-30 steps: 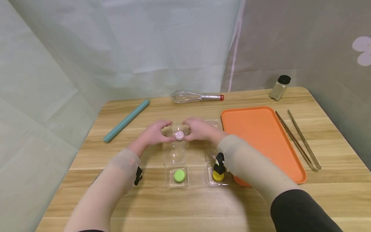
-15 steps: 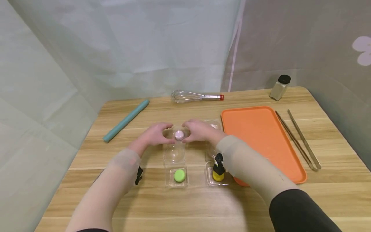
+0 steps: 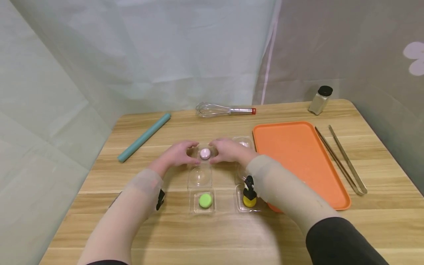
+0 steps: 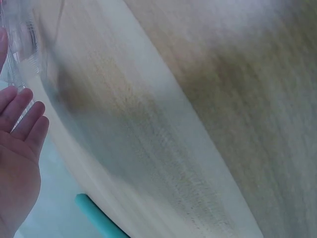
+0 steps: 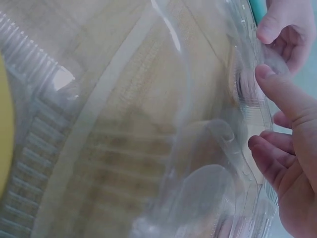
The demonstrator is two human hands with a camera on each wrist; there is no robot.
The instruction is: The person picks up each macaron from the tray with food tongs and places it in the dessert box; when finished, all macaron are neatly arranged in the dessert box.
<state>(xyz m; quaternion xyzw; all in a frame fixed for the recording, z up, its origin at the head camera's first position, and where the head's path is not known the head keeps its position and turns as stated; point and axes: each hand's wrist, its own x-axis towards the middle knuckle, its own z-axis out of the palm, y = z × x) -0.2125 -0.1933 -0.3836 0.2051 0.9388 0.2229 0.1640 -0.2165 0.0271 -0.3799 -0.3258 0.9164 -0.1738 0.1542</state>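
In the head view both hands meet at the table's middle around a small clear plastic container (image 3: 198, 147) with a pink macaron (image 3: 205, 153) inside. My left hand (image 3: 193, 151) grips its left side and my right hand (image 3: 214, 151) its right side, fingers curled over the top. The right wrist view shows my right hand (image 5: 260, 109) pinching the clear plastic rim (image 5: 247, 89), with my left hand's fingers (image 5: 285, 29) just beyond. Nearer me, a green macaron (image 3: 205, 200) lies in an open clear container (image 3: 200, 176). A yellow macaron (image 3: 249, 201) sits in another, partly hidden by the wrist camera.
An orange tray (image 3: 298, 158) lies right of the hands, with metal tongs (image 3: 344, 160) beyond it. At the back are a whisk (image 3: 222, 110), a teal rolling pin (image 3: 145, 137) and a shaker jar (image 3: 319, 100). Curtains close the table's far and left sides.
The hands have stayed on the pink macaron's container and drawn slightly nearer each other. The clear plastic over the macaron looks lower than a second ago.
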